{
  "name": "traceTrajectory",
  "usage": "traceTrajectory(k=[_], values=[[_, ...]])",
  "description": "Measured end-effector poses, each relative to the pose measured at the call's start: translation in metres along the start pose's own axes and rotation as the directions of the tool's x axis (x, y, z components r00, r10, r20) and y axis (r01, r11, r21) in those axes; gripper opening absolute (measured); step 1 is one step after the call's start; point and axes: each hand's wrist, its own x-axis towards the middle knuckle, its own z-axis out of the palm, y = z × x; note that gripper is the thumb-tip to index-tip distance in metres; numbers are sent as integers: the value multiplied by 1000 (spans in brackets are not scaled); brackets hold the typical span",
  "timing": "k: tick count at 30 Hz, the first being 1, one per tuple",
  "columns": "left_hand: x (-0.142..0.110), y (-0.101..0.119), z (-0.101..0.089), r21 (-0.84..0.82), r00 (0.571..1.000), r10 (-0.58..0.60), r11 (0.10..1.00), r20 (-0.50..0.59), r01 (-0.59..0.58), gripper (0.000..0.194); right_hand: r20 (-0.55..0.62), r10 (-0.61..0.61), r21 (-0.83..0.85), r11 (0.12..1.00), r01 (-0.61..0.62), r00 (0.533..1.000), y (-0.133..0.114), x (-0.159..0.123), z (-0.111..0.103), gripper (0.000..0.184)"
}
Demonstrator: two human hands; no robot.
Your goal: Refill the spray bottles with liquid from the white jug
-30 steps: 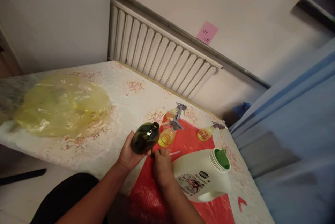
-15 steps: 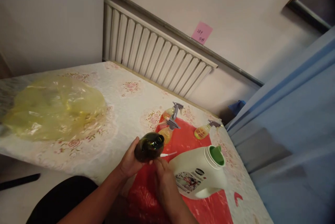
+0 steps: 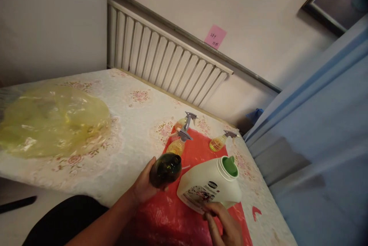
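Note:
My left hand (image 3: 143, 184) is wrapped round a dark green glass-like bottle (image 3: 165, 170), tilted so its open neck faces away to the right. My right hand (image 3: 225, 223) is in front of the white jug (image 3: 211, 184), its thumb and forefinger brought together. A small dark bit shows at those fingertips, too small to name. The jug has a printed label and a green spout in its mouth. Just beyond the bottle stand a spray bottle (image 3: 176, 146) of yellow liquid and a second spray bottle (image 3: 181, 122), partly hidden. Another spray bottle (image 3: 217, 144) is farther right.
Under the jug and bottles lies a red plastic sheet (image 3: 198, 150). A puffed yellow plastic bag (image 3: 57, 119) covers the left of the flowered tablecloth (image 3: 129, 123). A red scrap (image 3: 255, 212) is at right, near a blue curtain (image 3: 310, 154). A radiator (image 3: 161, 54) lines the wall.
My right hand has moved from beside the dark bottle to the right, in front of the jug. The bottle stays in my left hand, slightly lower. The whole view has shifted a little.

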Motion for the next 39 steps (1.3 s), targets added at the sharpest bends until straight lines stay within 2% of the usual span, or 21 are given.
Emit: traceTrajectory(k=[2, 8, 12, 14, 17, 19, 22, 24, 29, 30, 32, 35, 39], values=[[-2, -5, 0, 0, 999, -32, 999, 24, 32, 54, 29, 47, 65, 997, -49, 998, 0, 1, 12, 22], [-10, -10, 8, 32, 985, -124, 992, 115, 122, 61, 169, 160, 186, 964, -191, 973, -8, 10, 65, 67], [-14, -9, 18, 84, 972, -120, 991, 204, 105, 61, 129, 187, 254, 943, -215, 974, -13, 19, 85, 79], [-16, -6, 20, 230, 983, -62, 973, 175, 20, 60, 115, 197, 260, 940, -221, 974, -10, 18, 88, 84], [-22, 1, 19, 485, 985, 110, 860, 129, -160, 50, 135, 214, 251, 937, -242, 968, -1, 15, 87, 89], [-25, 6, 19, 597, 967, 188, 761, 171, -254, 50, 146, 227, 245, 935, -258, 963, 2, 13, 85, 91], [-30, 10, 22, 679, 923, 181, 632, 340, -373, 65, 103, 249, 255, 929, -267, 963, 2, 11, 84, 90], [-33, 9, 23, 702, 899, 156, 576, 409, -419, 74, 63, 268, 261, 925, -275, 961, 1, 9, 85, 90], [-39, -6, 15, 832, 912, 155, 373, 380, -410, 94, 60, 304, 235, 921, -310, 951, 9, 0, 84, 91], [-38, -9, 12, 841, 914, 156, 357, 374, -405, 98, 72, 310, 229, 920, -318, 948, 11, -2, 83, 92], [-37, -15, 8, 831, 917, 150, 388, 370, -399, 109, 109, 311, 228, 917, -328, 944, 16, -5, 80, 92], [-34, -18, 8, 785, 919, 132, 485, 371, -386, 119, 171, 269, 280, 909, -309, 948, 20, -8, 77, 87], [-34, -15, 15, 769, 920, 149, 509, 363, -386, 113, 238, 203, 373, 884, -282, 950, 21, -11, 74, 78]])
